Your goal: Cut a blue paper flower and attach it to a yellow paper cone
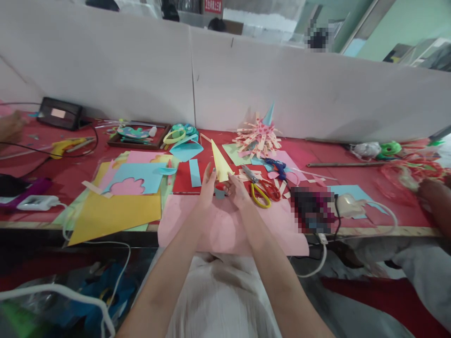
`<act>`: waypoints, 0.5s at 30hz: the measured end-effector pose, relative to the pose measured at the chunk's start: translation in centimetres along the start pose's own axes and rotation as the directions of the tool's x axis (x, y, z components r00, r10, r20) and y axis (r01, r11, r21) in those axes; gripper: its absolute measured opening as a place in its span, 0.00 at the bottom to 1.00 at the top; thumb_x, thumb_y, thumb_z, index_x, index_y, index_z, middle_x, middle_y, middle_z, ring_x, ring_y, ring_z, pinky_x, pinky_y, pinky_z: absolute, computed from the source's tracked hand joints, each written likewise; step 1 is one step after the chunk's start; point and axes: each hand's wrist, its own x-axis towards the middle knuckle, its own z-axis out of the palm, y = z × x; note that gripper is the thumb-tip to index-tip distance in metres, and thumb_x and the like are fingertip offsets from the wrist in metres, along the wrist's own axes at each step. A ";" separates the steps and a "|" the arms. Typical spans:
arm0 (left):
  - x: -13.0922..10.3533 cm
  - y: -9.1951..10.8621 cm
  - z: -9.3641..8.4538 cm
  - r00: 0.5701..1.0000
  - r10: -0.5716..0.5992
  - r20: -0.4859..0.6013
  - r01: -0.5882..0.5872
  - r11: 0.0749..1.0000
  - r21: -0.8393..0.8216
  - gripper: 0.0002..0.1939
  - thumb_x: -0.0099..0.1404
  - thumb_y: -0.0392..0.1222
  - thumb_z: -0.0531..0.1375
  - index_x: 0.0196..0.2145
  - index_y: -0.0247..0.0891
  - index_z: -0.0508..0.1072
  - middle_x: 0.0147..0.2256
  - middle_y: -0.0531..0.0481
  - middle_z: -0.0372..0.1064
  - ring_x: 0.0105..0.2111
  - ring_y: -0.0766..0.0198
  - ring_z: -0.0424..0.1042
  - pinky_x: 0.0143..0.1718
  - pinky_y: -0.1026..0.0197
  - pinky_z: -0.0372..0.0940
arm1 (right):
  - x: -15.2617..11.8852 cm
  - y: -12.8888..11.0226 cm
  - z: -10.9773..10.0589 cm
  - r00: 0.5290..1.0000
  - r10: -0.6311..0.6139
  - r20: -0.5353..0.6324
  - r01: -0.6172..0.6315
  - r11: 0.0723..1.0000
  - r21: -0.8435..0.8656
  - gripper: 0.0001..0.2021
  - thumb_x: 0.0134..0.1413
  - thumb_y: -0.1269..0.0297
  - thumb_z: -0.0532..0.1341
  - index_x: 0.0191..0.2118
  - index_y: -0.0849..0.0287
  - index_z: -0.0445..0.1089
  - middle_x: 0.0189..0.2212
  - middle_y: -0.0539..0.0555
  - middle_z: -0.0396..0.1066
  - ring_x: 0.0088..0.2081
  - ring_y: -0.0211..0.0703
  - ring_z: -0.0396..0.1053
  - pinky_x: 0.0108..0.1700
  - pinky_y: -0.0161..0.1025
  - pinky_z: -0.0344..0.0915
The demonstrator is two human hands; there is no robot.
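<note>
A pale yellow paper cone stands with its tip pointing up and a little left between my two hands. My left hand grips its lower left side, fingers pointing up along it. My right hand is closed at its lower right edge. Just below the cone, between my palms, a small red and grey-blue thing shows, too small to name. Pink paper lies under my wrists. Right of my right hand are scissors with yellow handles, cut paper strips, and a blue glue gun.
A pink fringed paper piece with a blue cone stands at the back. Coloured sheets and a yellow glue gun lie left; a wooden tray stands behind. Cables hang over the front edge. Other people's hands are at both sides.
</note>
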 end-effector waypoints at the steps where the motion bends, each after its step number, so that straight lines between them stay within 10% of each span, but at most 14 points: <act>1: 0.1 -0.1 -0.1 0.999 -0.038 -0.004 0.037 0.999 -0.025 0.26 0.59 0.58 0.56 0.53 0.47 0.62 0.49 0.47 0.69 0.47 0.56 0.71 0.45 0.52 0.69 | -0.1 -0.1 0.0 0.999 0.036 0.012 -0.037 0.998 0.044 0.15 0.35 0.56 0.69 0.25 0.56 0.64 0.19 0.45 0.67 0.23 0.36 0.70 0.24 0.31 0.66; 15: 0.5 0.0 -0.5 0.993 0.067 -0.099 -0.061 0.996 0.069 0.30 0.55 0.54 0.61 0.53 0.44 0.62 0.47 0.44 0.70 0.42 0.58 0.73 0.41 0.57 0.69 | -0.4 0.0 0.3 0.985 0.086 0.149 -0.087 0.996 -0.004 0.20 0.41 0.45 0.63 0.33 0.57 0.70 0.24 0.52 0.74 0.31 0.42 0.74 0.25 0.32 0.66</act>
